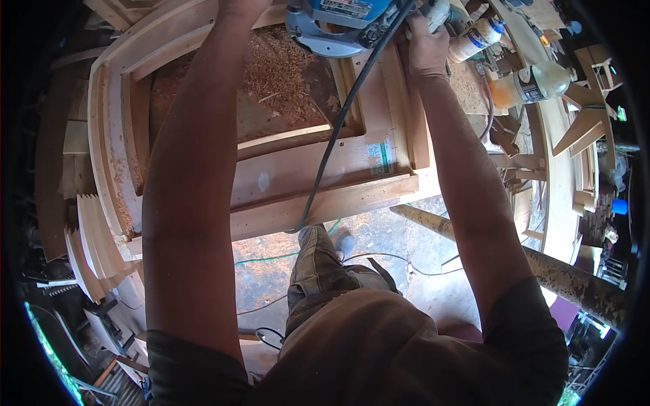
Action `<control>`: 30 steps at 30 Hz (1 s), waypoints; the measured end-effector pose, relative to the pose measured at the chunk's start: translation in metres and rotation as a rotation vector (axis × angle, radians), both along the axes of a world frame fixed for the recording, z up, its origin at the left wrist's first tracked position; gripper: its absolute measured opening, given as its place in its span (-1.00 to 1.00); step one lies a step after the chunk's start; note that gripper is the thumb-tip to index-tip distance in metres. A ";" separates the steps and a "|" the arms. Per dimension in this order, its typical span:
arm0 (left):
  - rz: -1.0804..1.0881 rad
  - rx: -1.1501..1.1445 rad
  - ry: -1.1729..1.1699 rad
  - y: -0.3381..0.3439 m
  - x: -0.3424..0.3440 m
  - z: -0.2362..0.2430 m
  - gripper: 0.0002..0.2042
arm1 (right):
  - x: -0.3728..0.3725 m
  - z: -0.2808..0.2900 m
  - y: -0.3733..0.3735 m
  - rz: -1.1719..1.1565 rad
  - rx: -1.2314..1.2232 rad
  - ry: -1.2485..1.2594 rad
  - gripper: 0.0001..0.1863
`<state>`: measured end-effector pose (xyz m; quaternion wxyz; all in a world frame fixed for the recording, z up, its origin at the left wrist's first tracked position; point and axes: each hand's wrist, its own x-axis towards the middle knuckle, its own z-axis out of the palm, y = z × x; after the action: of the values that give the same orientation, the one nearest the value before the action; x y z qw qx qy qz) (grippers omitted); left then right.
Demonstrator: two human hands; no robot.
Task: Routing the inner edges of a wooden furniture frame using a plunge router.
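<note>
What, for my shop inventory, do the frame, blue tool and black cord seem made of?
Frame: wood, seemingly unfinished, by its tan boards. Tool: smooth blue body, probably plastic; base likely metal, given its silvery sheen. Cord: matte black, flexible curve; rubber or plastic, can't tell.

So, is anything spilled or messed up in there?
Yes, a bit: wood shavings lie scattered inside the opening of the wooden frame, like a spill. A black cord also slants across the view of the frame, which looks untidy. I can't see anything clearly broken.
</note>
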<state>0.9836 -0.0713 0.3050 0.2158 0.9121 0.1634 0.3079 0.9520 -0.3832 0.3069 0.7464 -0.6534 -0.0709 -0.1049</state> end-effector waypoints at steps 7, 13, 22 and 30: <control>-0.043 -0.434 -0.135 -0.057 -0.032 0.012 -0.91 | 0.029 -0.029 -0.031 0.036 -0.044 -0.062 -0.74; 0.043 -0.610 -0.091 -0.093 -0.073 0.040 -0.88 | 0.030 -0.035 -0.029 0.026 -0.027 -0.112 -0.74; -0.020 -0.699 -0.273 -0.116 -0.115 0.036 -0.83 | 0.027 -0.047 -0.043 0.018 -0.058 -0.143 -0.76; -0.083 -0.580 -0.323 -0.118 -0.139 0.016 -0.88 | 0.008 -0.056 -0.057 0.036 -0.059 -0.172 -0.76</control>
<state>0.8447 -0.1895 0.3207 0.5020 0.7579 0.1707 0.3800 0.9596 -0.4398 0.2507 0.7199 -0.6622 -0.1494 -0.1449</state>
